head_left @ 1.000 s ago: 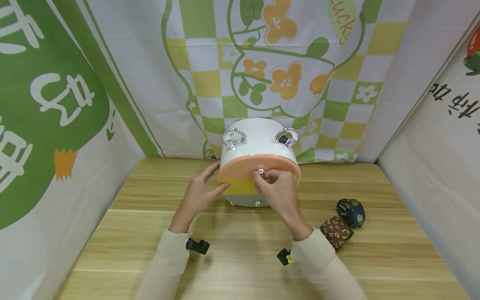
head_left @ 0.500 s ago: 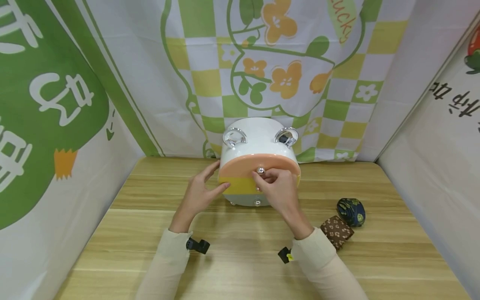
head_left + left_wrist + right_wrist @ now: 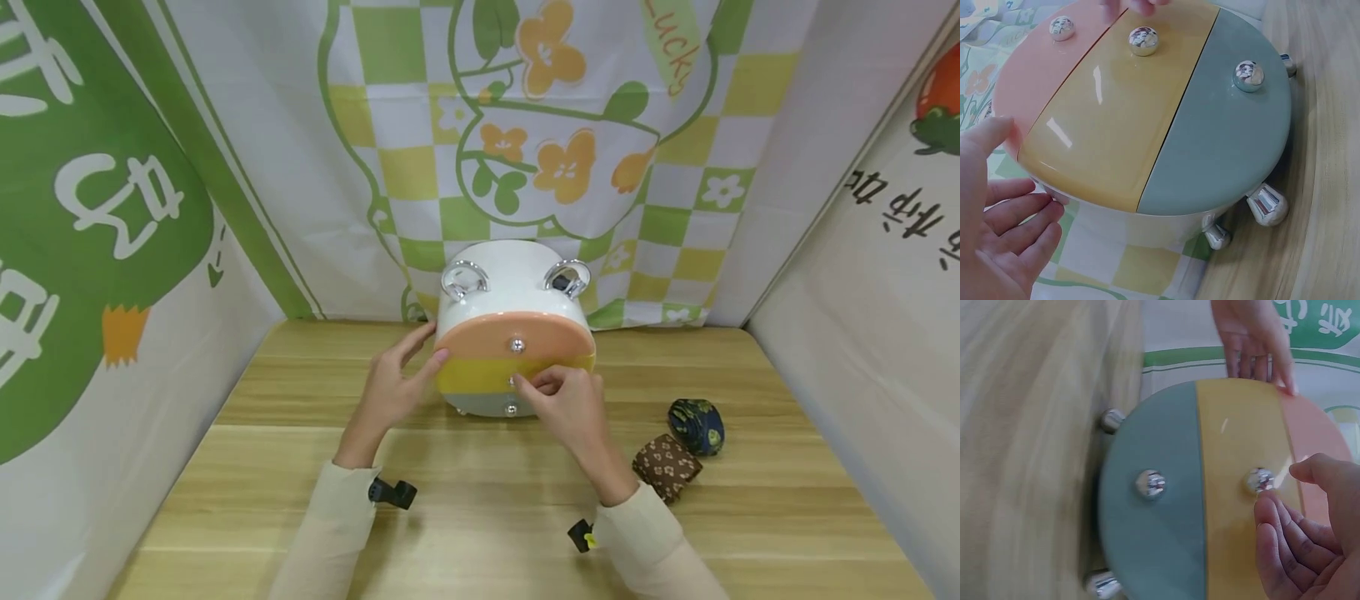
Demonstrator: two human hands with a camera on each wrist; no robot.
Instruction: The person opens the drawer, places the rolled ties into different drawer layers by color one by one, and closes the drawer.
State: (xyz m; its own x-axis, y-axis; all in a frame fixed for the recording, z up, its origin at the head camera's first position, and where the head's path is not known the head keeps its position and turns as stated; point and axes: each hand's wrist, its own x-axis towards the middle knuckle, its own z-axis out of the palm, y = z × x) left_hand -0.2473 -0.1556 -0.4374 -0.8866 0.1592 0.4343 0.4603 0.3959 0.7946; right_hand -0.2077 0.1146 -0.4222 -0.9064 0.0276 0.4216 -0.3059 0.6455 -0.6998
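Head view: I see the box [image 3: 517, 323] on the table [image 3: 465, 500], left hand [image 3: 390, 387] touching its side, fingers loosely straight; right hand [image 3: 570, 410] at the middle knob [image 3: 1260, 480], thumb and fingers parted, pinching nothing.

Cream sleeves [image 3: 327, 517], black wrist devices [image 3: 392, 493], yellow patch [image 3: 591, 541] on the right one.

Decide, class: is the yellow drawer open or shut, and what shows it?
Shut: the yellow drawer lies flush with the pink drawer and green drawer, only thin seams between.
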